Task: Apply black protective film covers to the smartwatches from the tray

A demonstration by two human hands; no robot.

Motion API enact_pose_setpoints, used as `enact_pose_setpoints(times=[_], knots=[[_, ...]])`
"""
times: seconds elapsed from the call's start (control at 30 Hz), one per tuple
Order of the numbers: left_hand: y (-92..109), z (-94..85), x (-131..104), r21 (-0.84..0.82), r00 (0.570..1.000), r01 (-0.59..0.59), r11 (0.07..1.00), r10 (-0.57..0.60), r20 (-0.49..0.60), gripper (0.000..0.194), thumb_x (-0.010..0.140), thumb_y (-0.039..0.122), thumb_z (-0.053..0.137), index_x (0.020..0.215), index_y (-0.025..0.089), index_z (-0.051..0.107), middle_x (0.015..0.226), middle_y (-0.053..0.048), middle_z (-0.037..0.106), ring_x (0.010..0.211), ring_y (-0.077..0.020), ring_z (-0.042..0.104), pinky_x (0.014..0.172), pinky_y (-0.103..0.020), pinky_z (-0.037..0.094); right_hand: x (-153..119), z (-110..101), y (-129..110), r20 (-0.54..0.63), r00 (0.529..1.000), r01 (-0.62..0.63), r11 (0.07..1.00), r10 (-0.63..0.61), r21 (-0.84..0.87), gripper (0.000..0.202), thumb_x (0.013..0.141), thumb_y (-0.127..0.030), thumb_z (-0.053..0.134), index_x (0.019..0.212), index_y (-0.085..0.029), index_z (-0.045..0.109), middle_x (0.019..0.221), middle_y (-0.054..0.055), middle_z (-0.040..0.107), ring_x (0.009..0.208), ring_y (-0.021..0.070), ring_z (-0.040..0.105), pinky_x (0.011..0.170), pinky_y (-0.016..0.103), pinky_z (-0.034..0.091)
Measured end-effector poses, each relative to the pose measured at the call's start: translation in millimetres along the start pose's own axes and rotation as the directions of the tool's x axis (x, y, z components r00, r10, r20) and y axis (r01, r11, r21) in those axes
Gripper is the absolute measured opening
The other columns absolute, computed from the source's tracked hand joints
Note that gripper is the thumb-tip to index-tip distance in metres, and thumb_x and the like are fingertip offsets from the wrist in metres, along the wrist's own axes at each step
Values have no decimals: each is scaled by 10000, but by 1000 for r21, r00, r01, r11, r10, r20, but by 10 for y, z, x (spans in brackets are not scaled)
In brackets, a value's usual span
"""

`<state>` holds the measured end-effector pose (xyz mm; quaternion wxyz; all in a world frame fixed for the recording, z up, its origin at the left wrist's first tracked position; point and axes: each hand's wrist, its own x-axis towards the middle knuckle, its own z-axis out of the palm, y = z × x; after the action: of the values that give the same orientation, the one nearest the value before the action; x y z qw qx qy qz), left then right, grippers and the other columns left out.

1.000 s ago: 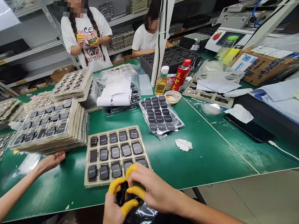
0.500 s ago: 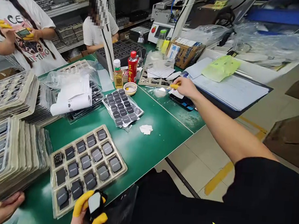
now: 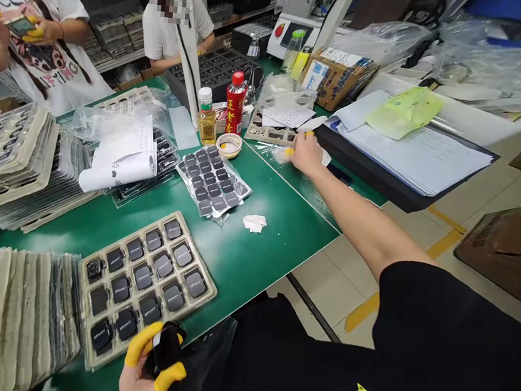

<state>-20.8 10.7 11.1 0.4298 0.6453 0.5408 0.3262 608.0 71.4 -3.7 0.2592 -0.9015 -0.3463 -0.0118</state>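
Low in the view, my left hand (image 3: pixel 145 366), with yellow finger covers, grips a small black device (image 3: pixel 167 345) beside the near corner of a beige tray (image 3: pixel 145 289) of dark square pieces. My right arm is stretched across the green table. At its end, my right hand (image 3: pixel 307 152) is closed, fingers down by a clear plastic wrapper (image 3: pixel 279 154) and a white sheet; what it holds, if anything, is hidden. A dark flat item (image 3: pixel 339 173) lies just right of that hand.
Tray stacks (image 3: pixel 23 314) rise at the left. Mid-table are a sheet of black pieces (image 3: pixel 213 180), crumpled tissue (image 3: pixel 254 222), tape roll (image 3: pixel 229 145), red bottle (image 3: pixel 235 104) and yellow bottle (image 3: pixel 207 119). A clipboard (image 3: pixel 421 155) lies right. Two people work behind.
My right hand has shifted slightly left, off the dark flat item and towards the plastic wrapper. The device in my left hand has tilted, its pale face now dark. The hand at lower left is gone.
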Motion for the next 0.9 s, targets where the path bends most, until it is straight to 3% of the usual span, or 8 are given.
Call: enact_pose_setpoints(times=[0.1, 0.2, 0.3, 0.4, 0.63, 0.7, 0.83, 0.9], knots=[[3, 32, 35, -195, 996, 92, 976, -94, 1, 591, 509, 483, 1098, 1047, 486, 853, 936, 63, 909, 770, -412, 886, 678, -493, 781, -263, -12, -43, -5, 995, 99, 994, -99, 39, 436, 1203, -366, 484, 1373, 13, 617, 1421, 311, 635, 1191, 228, 586, 1030, 417, 453], [51, 99, 91, -251, 997, 70, 965, -73, -3, 655, 474, 547, 1114, 1039, 354, 845, 898, 15, 900, 725, -374, 881, 650, -446, 776, -853, 70, -119, 142, 939, 297, 946, -314, 130, 335, 1177, -418, 551, 1288, -141, 704, 1236, 172, 743, 1028, 192, 611, 924, 350, 482], [111, 189, 153, -316, 1000, 1, 949, -10, -25, 719, 495, 598, 1107, 1054, 251, 816, 864, -23, 884, 698, -309, 877, 673, -361, 758, -1588, 230, -175, 287, 838, 419, 885, -463, 204, 232, 1069, -405, 711, 1202, -226, 776, 1174, 121, 774, 1045, 255, 686, 850, 376, 532], [131, 260, 197, -360, 997, -72, 930, 80, 7, 726, 538, 585, 1104, 1094, 232, 799, 863, -30, 871, 718, -262, 881, 680, -302, 733, -2104, 351, -186, 313, 826, 423, 883, -468, 202, 235, 1056, -355, 619, 1156, -232, 792, 1120, 165, 760, 1113, 366, 686, 822, 456, 542], [50, 274, 222, -325, 979, -135, 936, 177, 102, 785, 591, 633, 1066, 1197, 228, 774, 958, -42, 838, 837, -249, 887, 762, -327, 722, -2532, -23, -787, 188, 772, 495, 759, -608, 423, 157, 1094, -405, 612, 1166, -364, 746, 1038, 93, 751, 879, 314, 697, 771, 473, 577], [72, 277, 219, -322, 970, -148, 935, 200, 137, 762, 614, 612, 1065, 1204, 234, 767, 986, -41, 835, 868, -244, 883, 782, -330, 720, -2693, -246, -1153, 145, 620, 594, 582, -771, 556, 126, 1086, -377, 673, 1181, -364, 756, 1046, 68, 761, 871, 262, 710, 781, 419, 576], [119, 264, 198, -306, 942, -226, 925, 287, 174, 700, 687, 606, 1037, 1217, 230, 779, 1046, -66, 845, 906, -234, 866, 831, -333, 716, -2971, -418, -1808, 201, 191, 612, 277, -961, 741, 294, 1163, -353, 506, 1219, -316, 792, 1021, 70, 757, 878, 208, 678, 773, 355, 525], [109, 243, 180, -283, 925, -264, 922, 325, 195, 682, 727, 600, 1019, 1250, 232, 783, 1058, -73, 847, 908, -229, 853, 836, -326, 706, -3049, -362, -2009, 197, 87, 596, 209, -977, 775, 379, 1185, -351, 430, 1175, -299, 806, 967, 68, 737, 847, 204, 633, 742, 355, 481]])
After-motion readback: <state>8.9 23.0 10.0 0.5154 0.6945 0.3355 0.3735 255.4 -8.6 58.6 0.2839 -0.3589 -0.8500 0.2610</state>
